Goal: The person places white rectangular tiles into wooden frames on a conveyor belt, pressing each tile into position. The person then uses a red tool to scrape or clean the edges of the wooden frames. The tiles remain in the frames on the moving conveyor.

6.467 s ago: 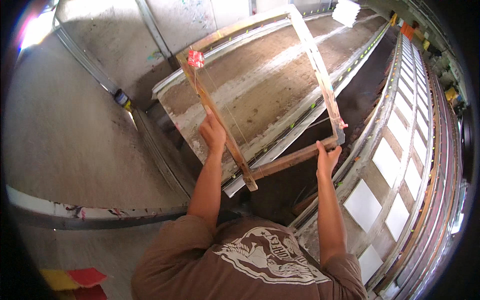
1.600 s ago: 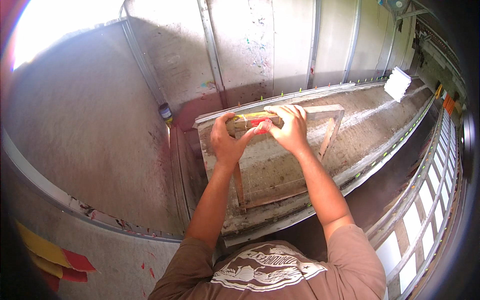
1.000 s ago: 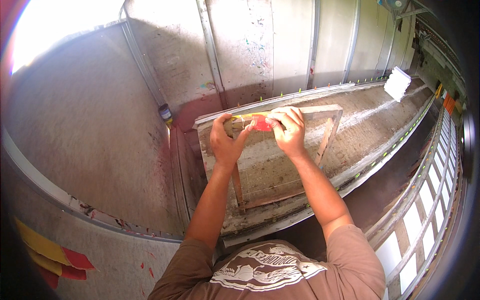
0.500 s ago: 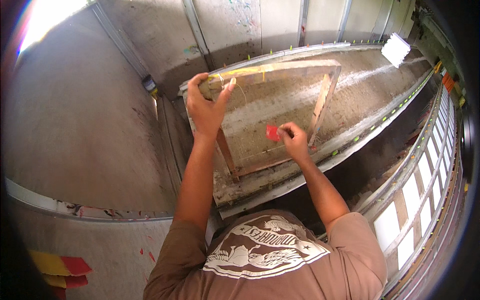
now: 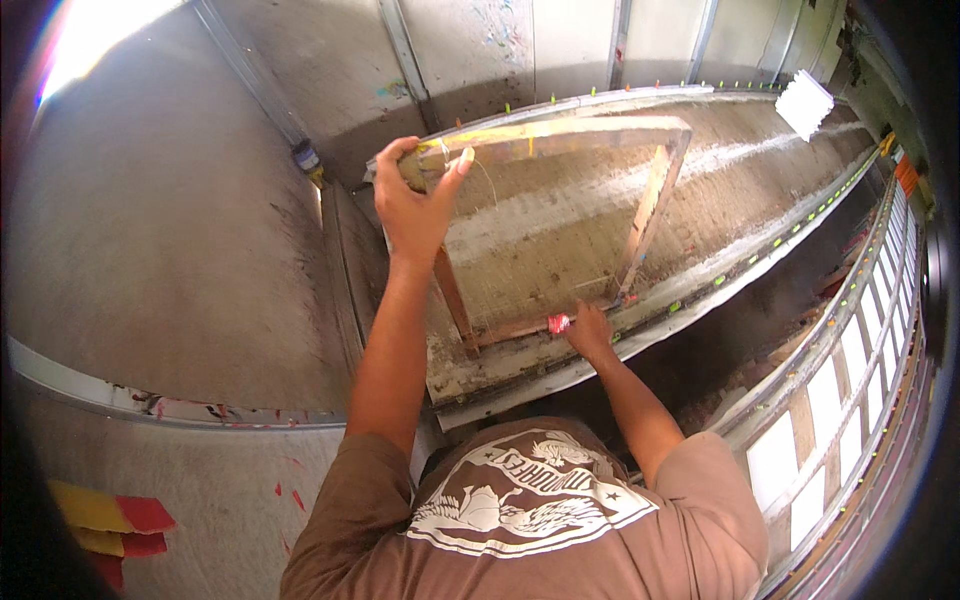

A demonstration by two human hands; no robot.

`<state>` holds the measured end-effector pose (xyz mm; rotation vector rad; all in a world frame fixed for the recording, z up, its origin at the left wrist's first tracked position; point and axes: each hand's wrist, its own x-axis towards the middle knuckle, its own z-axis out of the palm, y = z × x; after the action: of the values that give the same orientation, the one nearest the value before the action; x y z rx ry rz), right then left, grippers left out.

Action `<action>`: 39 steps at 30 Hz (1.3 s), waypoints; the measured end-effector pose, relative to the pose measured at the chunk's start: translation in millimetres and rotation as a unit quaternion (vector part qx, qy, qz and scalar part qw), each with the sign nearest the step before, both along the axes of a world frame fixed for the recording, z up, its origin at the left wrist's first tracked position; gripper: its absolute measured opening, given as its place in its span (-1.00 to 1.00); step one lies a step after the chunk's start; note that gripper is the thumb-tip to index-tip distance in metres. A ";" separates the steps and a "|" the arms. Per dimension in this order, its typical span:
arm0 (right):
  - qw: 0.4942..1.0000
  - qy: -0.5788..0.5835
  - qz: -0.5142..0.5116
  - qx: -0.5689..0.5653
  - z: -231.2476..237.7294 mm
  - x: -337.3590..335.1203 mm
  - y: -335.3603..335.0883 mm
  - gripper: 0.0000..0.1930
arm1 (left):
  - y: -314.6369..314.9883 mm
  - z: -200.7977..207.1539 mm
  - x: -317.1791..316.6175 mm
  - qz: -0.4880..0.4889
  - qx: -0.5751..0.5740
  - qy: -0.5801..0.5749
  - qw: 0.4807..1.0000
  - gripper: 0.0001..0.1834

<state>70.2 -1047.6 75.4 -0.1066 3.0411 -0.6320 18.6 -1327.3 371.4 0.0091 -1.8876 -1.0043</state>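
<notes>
Two hands on wooden frame (image 5: 560, 215): left hand (image 5: 418, 200) clenched round top rail, right hand (image 5: 588, 330) pinching red piece (image 5: 558, 323) at bottom rail.

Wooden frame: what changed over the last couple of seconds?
The right hand left the wooden frame's top bar and dropped to the bottom bar, carrying the small red object down with it. The left hand kept its grip on the top left corner. The frame stayed propped on the long dusty tray.
</notes>
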 end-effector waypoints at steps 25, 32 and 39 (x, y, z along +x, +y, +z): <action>0.736 0.543 0.112 -0.388 266.8 -82.1 -126.1 -0.86 | 1.4 0.0 -3.3 -0.017 -0.009 0.035 0.999 -0.32; 0.722 0.621 0.242 -0.186 276.0 -93.8 -102.3 -0.70 | -4.5 -4.2 -4.0 -0.048 -0.011 0.025 0.998 -0.37; 0.830 0.472 0.206 -0.214 243.5 -62.6 -145.5 -0.76 | -18.0 -18.3 -16.5 -0.220 0.100 0.055 0.969 -0.47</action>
<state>7.6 -1193.2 318.9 -1.4455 3.3739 -1.5735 2.1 -1345.3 353.1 -0.3537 -1.7143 -1.4610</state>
